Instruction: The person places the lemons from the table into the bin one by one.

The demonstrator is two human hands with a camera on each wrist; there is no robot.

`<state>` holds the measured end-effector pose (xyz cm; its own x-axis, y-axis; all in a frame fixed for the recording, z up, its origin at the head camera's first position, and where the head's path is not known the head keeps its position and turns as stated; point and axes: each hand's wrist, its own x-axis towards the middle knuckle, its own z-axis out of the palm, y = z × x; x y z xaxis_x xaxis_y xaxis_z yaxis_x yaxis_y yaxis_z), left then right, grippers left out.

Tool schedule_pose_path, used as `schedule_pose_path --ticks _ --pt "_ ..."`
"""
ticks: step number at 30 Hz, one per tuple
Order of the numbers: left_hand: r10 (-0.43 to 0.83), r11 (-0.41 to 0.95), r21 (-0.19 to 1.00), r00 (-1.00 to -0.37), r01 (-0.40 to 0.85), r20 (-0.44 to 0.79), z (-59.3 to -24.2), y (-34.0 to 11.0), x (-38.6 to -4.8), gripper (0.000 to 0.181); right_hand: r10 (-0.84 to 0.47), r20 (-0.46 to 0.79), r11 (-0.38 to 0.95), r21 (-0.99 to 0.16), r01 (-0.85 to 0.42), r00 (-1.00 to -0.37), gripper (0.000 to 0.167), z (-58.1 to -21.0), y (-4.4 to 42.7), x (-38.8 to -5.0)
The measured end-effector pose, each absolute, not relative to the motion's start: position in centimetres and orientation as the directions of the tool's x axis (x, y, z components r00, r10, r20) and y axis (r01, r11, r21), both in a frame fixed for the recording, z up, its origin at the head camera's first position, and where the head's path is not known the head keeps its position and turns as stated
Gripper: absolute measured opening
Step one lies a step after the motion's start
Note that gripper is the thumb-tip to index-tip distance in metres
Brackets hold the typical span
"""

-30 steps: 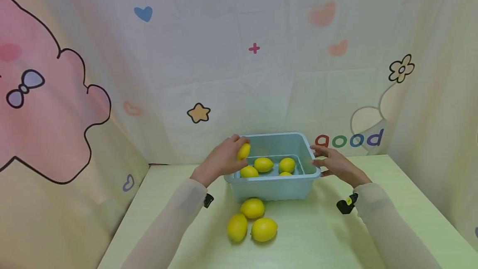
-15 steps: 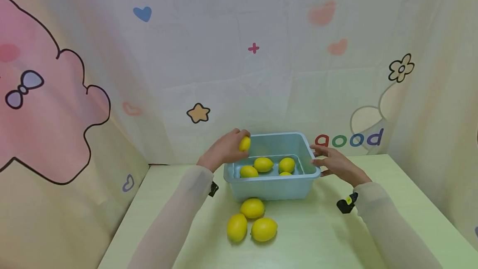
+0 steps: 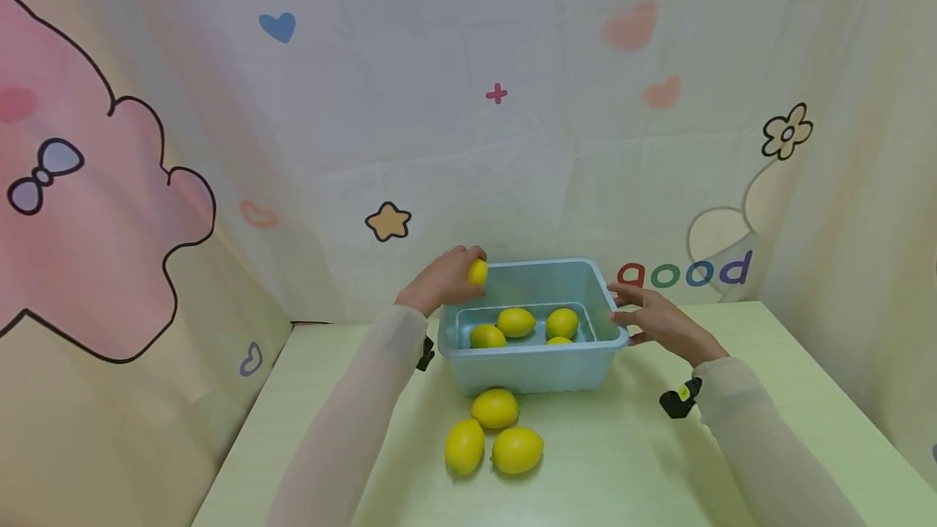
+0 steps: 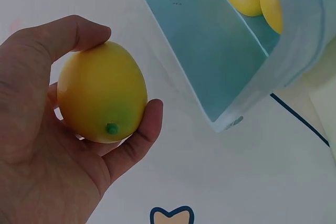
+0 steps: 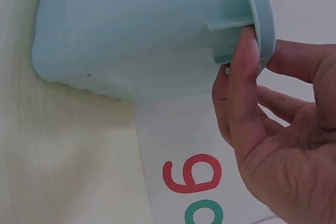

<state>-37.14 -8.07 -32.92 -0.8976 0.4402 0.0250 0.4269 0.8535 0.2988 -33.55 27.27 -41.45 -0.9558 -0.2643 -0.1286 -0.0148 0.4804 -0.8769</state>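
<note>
My left hand (image 3: 445,276) holds a yellow lemon (image 4: 102,90) between thumb and curled fingers, above the back left corner of a light blue plastic bin (image 3: 530,368). In the left wrist view the lemon's green-tinged end shows, apart from the bin's rim (image 4: 178,64). At the other side, my right hand (image 3: 669,324) pinches the bin's rim, with fingers both under and outside the lip (image 5: 266,19). Several lemons lie inside the bin, among them one lemon (image 3: 516,322) near the middle and another lemon (image 3: 562,323) to its right.
Three more lemons lie on the pale green table (image 3: 622,462) in front of the bin: a back lemon (image 3: 495,408), a left lemon (image 3: 464,446) and a right lemon (image 3: 518,450). A printed curtain (image 3: 527,185) hangs close behind the bin.
My left hand has risen and moved toward the back with the lemon in its grip. The right hand and the bin have stayed where they were.
</note>
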Motion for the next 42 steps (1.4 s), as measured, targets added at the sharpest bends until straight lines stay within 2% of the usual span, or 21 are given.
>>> schedule_pose_path --ticks 22,42 --pt "0.36 0.866 0.397 -0.93 0.304 -0.074 -34.6 -6.4 -39.3 0.051 -0.278 -0.126 0.446 -0.895 -0.012 -0.952 0.073 -41.5 27.5 -33.6" --pt "0.314 0.888 0.376 -0.946 0.265 -0.075 -34.9 -6.0 -38.7 0.049 -0.282 -0.114 0.446 -0.895 -0.025 -0.953 0.073 -41.7 27.6 -33.6"
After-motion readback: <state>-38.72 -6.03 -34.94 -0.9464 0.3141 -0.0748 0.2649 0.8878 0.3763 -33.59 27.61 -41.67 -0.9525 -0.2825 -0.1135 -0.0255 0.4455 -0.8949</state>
